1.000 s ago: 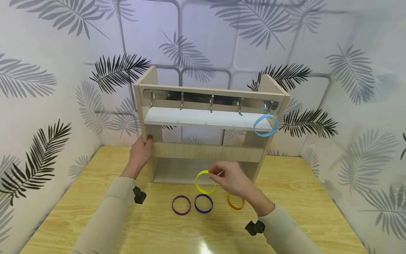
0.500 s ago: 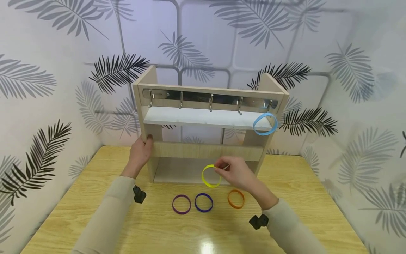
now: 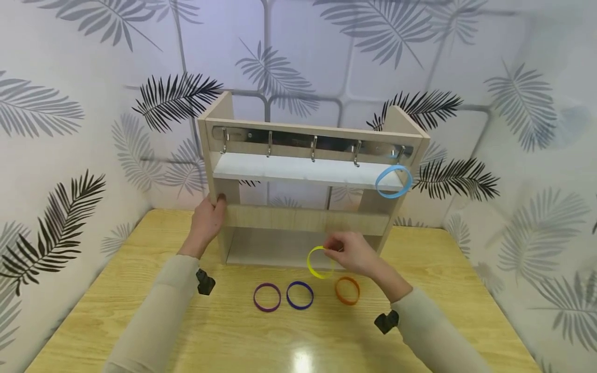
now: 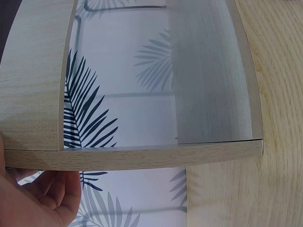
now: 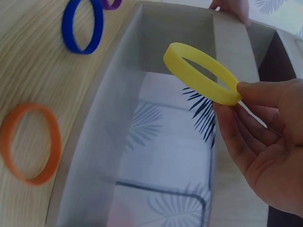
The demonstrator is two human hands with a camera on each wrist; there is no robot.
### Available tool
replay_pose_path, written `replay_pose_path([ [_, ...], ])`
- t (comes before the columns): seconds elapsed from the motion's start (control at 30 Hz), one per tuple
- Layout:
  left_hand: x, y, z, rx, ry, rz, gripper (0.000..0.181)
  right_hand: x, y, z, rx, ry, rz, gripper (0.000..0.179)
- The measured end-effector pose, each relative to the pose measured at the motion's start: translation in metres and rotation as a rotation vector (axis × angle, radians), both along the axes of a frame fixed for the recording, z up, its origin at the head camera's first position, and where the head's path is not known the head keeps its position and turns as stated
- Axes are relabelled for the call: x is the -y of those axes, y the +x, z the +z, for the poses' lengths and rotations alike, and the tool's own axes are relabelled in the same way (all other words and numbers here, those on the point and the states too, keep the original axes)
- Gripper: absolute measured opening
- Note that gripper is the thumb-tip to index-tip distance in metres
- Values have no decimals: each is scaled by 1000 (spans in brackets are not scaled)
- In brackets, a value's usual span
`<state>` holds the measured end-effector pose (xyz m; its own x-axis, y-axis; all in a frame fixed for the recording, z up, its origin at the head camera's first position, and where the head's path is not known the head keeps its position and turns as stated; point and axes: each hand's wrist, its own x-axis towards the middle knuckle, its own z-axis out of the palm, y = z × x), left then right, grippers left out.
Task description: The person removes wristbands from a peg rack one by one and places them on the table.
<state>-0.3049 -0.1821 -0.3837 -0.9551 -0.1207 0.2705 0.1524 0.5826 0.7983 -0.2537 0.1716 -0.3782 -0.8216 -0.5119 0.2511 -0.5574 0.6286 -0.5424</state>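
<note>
My right hand (image 3: 352, 253) pinches a yellow wristband (image 5: 199, 75) between thumb and fingertips, in front of the shelf's lower opening. With my left hand (image 3: 206, 223) I grip the left side panel of the wooden shelf (image 3: 303, 217); the left wrist view shows curled fingers (image 4: 61, 194) against that panel's outer side. A row of several metal hooks (image 3: 314, 149) runs along the shelf's upper front board. From the rightmost hook hangs a light blue wristband (image 3: 394, 182). Purple (image 3: 267, 297), dark blue and orange wristbands lie on the table before the shelf.
The dark blue wristband (image 3: 300, 296) lies beside the purple one, while the orange wristband (image 3: 347, 291) is nearest my right forearm. The shelf stands on a wood-grain table (image 3: 210, 336). Behind it rises a wall (image 3: 303, 46) with a leaf pattern.
My right hand has moved to the right with the yellow wristband, rising and then dipping slightly, and the orange wristband now shows fully. My left hand keeps its grip on the shelf.
</note>
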Motion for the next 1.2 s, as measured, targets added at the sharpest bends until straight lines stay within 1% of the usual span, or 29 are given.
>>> replay_pose_path([
  [0.2, 0, 1, 1, -2, -6, 6, 60, -25, -10, -18, 27, -30, -21, 5],
  [0.43, 0, 0, -2, -4, -12, 18, 57, -62, -17, -36, 107, -51, -82, 7],
  [0.63, -1, -1, -1, -11, -16, 16, 57, -88, -19, -44, 160, -58, -145, 6],
  [0.8, -1, 0, -2, -13, -12, 22, 57, -105, -21, -51, 222, -83, -162, 11],
  [1.0, -1, 2, -3, -8, -6, 40, 58, -120, -19, -54, 302, -134, -172, 18],
  [1.2, -2, 1, -2, -19, -6, 29, 57, -134, -15, -60, 377, -179, -177, 20],
])
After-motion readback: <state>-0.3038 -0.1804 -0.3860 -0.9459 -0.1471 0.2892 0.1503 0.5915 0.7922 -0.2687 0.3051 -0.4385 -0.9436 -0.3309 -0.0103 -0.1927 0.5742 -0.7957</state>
